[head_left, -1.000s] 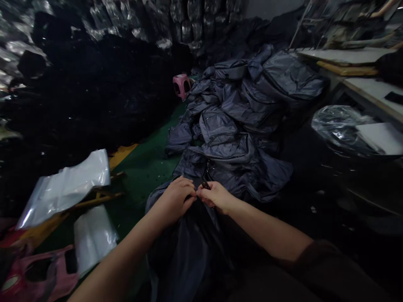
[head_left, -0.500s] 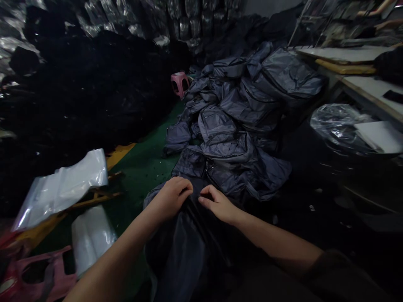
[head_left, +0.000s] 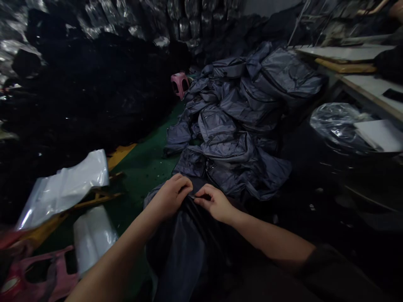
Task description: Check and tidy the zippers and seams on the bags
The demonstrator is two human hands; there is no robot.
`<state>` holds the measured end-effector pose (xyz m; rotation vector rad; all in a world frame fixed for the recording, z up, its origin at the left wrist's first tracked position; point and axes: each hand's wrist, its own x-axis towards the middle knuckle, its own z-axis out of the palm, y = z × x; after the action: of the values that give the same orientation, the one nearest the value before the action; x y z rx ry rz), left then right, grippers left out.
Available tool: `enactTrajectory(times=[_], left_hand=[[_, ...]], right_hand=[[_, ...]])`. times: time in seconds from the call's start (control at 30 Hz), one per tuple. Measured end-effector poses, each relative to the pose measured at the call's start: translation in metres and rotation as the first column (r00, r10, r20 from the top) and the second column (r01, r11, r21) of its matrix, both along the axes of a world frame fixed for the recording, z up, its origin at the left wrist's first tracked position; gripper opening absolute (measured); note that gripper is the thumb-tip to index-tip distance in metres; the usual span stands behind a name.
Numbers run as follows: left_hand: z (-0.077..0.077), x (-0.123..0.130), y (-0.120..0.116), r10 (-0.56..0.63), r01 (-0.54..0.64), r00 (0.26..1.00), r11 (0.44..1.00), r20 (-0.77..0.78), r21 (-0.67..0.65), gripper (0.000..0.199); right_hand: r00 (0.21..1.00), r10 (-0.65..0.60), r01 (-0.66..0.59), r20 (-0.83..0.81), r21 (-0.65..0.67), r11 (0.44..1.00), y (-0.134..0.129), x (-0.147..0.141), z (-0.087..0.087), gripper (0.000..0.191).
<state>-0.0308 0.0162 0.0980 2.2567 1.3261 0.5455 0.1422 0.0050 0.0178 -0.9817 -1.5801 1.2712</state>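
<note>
Left forearm in from 7 o'clock; left hand (head_left: 174, 192) palm down, knuckles up, thumb and fingertips pinching the near bag's upper edge. Right forearm in from 4; right hand (head_left: 217, 204) sideways, thumb and forefinger tips almost meeting just beside the left fingertips. Can't tell what's between them. Near bag (head_left: 185, 256), dark, hangs directly below both hands at 6. From the hands: plastic sheet (head_left: 67, 184) well apart at 9, bag pile (head_left: 225, 121) at 1, table (head_left: 368, 86) at 2, pink stool (head_left: 180, 79) farther out at 12.
</note>
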Motion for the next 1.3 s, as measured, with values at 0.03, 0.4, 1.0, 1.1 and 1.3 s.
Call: enactTrajectory(times=[0.03,0.4,1.0,1.1,1.3], left_hand=[[-0.001,-0.002,0.0,0.045,-0.046,0.998,0.999,0.032,0.024,0.013],[0.005,-0.009,-0.029,0.225,-0.232,0.972,0.968,0.069,0.1,0.022],[0.001,-0.039,-0.126,0.449,-0.447,0.882,0.893,0.145,-0.045,0.019],[-0.008,-0.066,-0.144,0.72,-0.707,0.69,0.692,0.072,-0.142,0.035],[-0.047,-0.069,-0.182,0.585,-0.489,0.809,0.621,-0.052,-0.613,0.057]], right_hand=[[1.0,-0.028,0.027,-0.009,-0.036,0.999,0.0,0.002,0.0,0.009],[0.998,0.016,-0.042,-0.064,-0.422,0.906,-0.031,0.059,-0.015,0.027],[0.908,0.178,-0.13,0.38,-0.15,0.98,-0.113,0.061,0.022,0.043],[0.907,0.137,-0.091,0.398,-0.133,0.987,-0.116,0.059,0.017,0.037],[0.992,0.082,-0.052,0.094,-0.291,0.955,-0.111,0.077,-0.003,0.033]])
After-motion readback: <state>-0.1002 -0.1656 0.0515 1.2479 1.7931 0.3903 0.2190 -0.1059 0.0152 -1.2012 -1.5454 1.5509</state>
